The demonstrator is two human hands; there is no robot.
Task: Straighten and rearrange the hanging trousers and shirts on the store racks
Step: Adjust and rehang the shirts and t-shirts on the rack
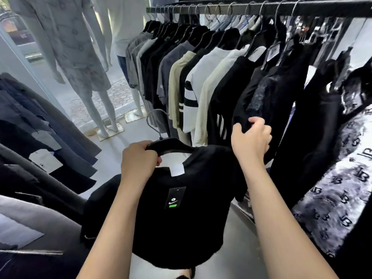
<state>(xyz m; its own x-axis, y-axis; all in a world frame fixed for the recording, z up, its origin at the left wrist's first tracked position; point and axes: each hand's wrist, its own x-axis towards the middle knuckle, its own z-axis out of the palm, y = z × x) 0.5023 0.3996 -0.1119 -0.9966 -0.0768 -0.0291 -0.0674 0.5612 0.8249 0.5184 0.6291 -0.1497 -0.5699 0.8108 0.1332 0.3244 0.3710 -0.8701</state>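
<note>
A black T-shirt on a black hanger is off the rack, held low in front of me, its hook pointing up. A black price tag with a green mark hangs on its front. My left hand grips the hanger's left shoulder. My right hand clutches the sleeve of a black shirt that hangs on the rack. The rail runs across the top right with several shirts in black, grey, beige and white.
Dark trousers hang on a rack at the left. Two mannequins stand by the window at the back. A patterned black-and-white garment hangs at the right end of the rail. Grey floor shows between the racks.
</note>
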